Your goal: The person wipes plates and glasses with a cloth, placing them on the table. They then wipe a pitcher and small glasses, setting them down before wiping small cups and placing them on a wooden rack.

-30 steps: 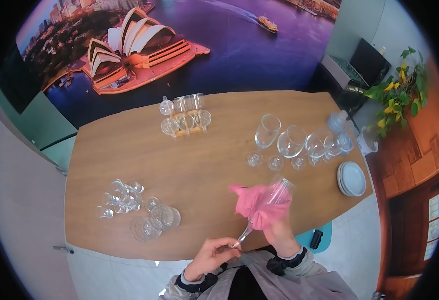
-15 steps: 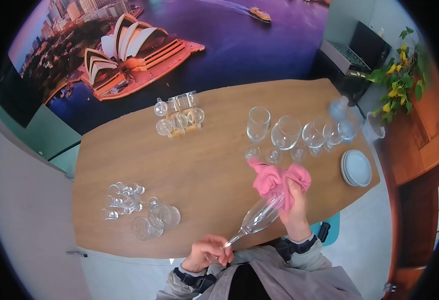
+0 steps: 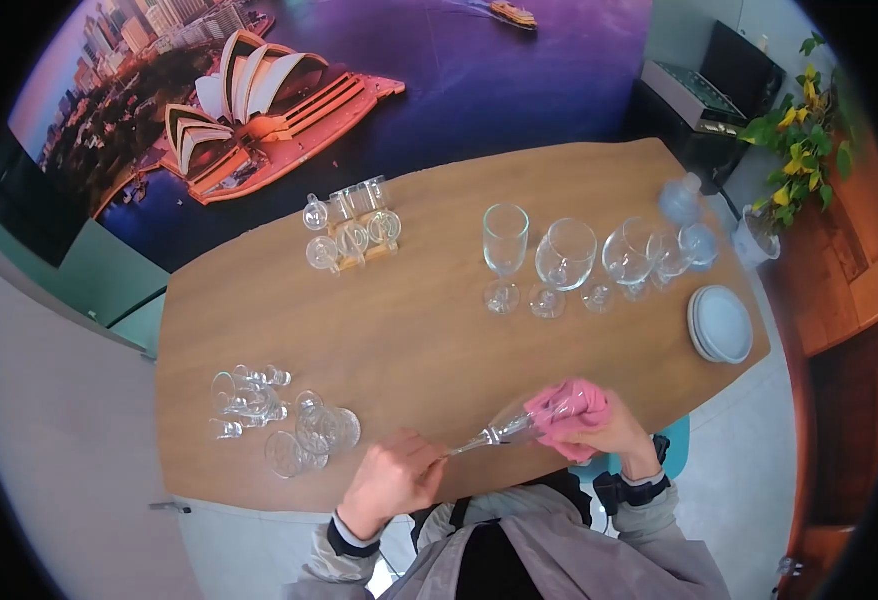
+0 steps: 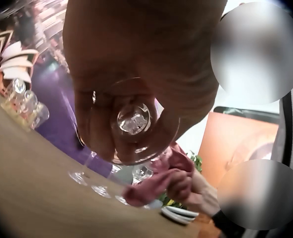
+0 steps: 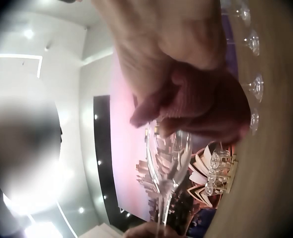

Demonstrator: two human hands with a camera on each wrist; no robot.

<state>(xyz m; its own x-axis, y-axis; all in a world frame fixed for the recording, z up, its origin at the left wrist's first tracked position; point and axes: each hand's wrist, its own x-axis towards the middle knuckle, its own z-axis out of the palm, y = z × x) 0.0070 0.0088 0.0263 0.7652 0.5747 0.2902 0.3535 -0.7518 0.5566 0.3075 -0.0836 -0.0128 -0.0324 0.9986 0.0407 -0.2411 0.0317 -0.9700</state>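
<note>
Close over the near edge of the table [image 3: 399,330], a clear champagne flute [image 3: 504,432] lies nearly level, its bowl toward the right. My left hand [image 3: 394,478] grips its foot end; in the left wrist view the round foot [image 4: 134,121] shows against the fingers. My right hand [image 3: 619,435] holds a pink cloth [image 3: 574,425] wrapped about the rim end of the bowl. From the right wrist, the cloth [image 5: 218,106] covers the upper bowl, while the lower bowl and stem [image 5: 166,186] stay bare. The rim is partly hidden in the folds.
Several stemmed glasses [image 3: 565,255] stand in a row at the back right, beside stacked white plates [image 3: 724,325]. Small glasses [image 3: 249,395] and tumblers [image 3: 327,430] are grouped at the front left. Farther back, glass cups [image 3: 352,238] sit on a wooden rack.
The flute has tipped from a steep slant to nearly level. My right hand and the cloth first rose to the rim, then came down and right; my left hand shifted left.
</note>
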